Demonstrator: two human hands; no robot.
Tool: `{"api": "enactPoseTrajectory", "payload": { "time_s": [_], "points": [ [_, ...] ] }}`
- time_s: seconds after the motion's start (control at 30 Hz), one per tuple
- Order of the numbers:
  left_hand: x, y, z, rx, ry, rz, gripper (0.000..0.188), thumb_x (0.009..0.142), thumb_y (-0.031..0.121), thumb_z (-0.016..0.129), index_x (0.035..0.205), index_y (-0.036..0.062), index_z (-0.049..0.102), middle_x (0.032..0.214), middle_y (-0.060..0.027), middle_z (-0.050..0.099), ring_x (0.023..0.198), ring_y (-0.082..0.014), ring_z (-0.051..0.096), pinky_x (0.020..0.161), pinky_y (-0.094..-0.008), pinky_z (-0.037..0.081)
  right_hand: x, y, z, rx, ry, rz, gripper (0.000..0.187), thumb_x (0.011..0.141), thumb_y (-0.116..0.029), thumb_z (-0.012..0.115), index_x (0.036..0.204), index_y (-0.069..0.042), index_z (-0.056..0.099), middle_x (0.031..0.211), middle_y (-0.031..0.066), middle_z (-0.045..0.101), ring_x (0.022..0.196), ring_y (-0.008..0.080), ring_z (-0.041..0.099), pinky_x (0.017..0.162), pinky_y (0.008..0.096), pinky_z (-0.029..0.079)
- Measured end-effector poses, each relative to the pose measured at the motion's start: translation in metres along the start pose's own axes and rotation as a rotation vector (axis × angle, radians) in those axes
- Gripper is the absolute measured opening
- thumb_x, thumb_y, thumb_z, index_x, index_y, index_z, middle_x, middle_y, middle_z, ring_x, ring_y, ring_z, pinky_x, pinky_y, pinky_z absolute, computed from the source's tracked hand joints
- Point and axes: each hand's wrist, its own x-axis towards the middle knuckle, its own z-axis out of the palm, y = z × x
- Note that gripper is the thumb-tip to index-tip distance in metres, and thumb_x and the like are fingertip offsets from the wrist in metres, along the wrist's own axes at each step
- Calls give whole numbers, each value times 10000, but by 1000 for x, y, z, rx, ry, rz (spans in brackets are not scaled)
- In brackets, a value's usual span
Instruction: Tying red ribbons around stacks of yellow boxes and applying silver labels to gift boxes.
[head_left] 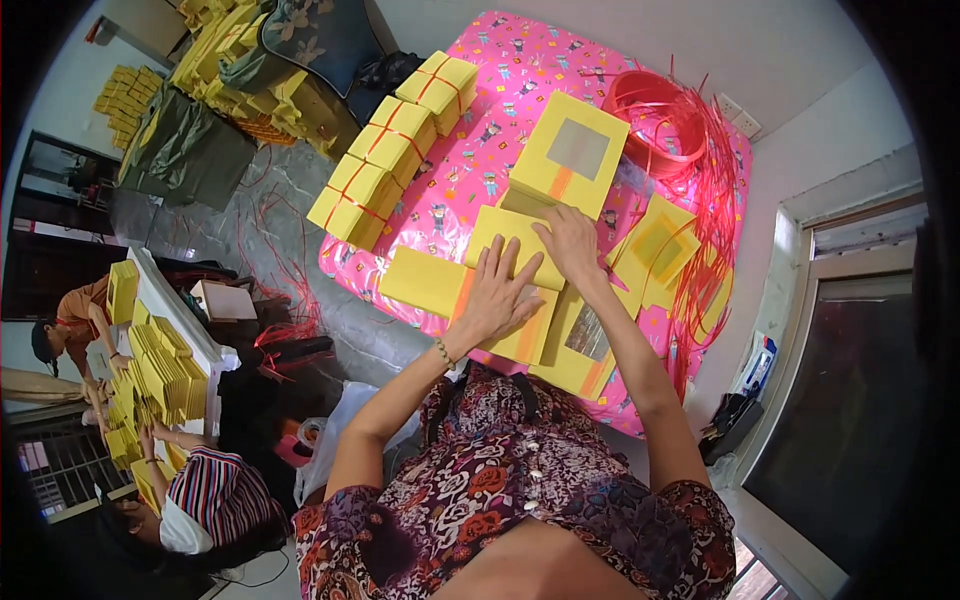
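Note:
My left hand [497, 298] lies flat with its fingers spread on a folded yellow paper packet [500, 229] and a windowed one beneath it. My right hand [570, 246] rests on the right edge of the same folded packet, fingers bent slightly and pointing up-left. Behind both hands stands a stack of yellow packets [590, 110], each top face bearing a grey window and an orange strip. Another flat yellow packet [422, 282] sticks out left of my left hand. Below my right wrist lies a windowed yellow packet [568, 350].
The pink patterned table cover [490, 120] carries bundles [372, 170] tied with red strips at left. A coil of red plastic strips [655, 125] trails down the right edge. At far left, two people handle yellow packets [165, 370] on another table. Red strips litter the floor.

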Motion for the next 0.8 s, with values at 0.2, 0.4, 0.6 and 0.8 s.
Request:
{"api": "enactPoseTrajectory", "payload": {
  "time_s": [0.2, 0.4, 0.6, 0.8],
  "points": [
    [-1, -1, 2, 11, 3, 12, 704, 906, 483, 588, 1504, 182, 372, 1500, -279, 291, 1425, -489, 186, 1153, -608, 166, 16, -14, 3, -9, -157, 11, 232, 821, -208, 727, 973, -52, 649, 928, 109, 650, 939, 296, 623, 812, 451, 467],
    [-3, 0, -1, -6, -32, -4, 691, 909, 489, 579, 1495, 178, 385, 1479, -260, 330, 1417, -483, 202, 1156, -604, 160, 16, -14, 17, 169, -306, 150, 283, 848, -211, 696, 1094, -75, 667, 963, 138, 655, 977, 327, 629, 833, 475, 470],
    [-15, 5, -8, 65, -38, -45, 692, 909, 523, 562, 1488, 180, 400, 1528, -199, 323, 1413, -446, 229, 1149, -570, 183, 10, -16, 18, 145, -237, 119, 312, 868, -217, 673, 1156, -98, 656, 995, 138, 655, 991, 327, 624, 848, 473, 464],
    [-13, 2, -12, 70, -81, -23, 688, 910, 524, 557, 1489, 187, 400, 1559, -198, 281, 1399, -437, 257, 1141, -566, 200, 8, -16, 19, 156, -220, 133, 311, 880, -227, 663, 1161, -92, 645, 1035, 135, 652, 1026, 319, 613, 879, 464, 446]
  ]
}}
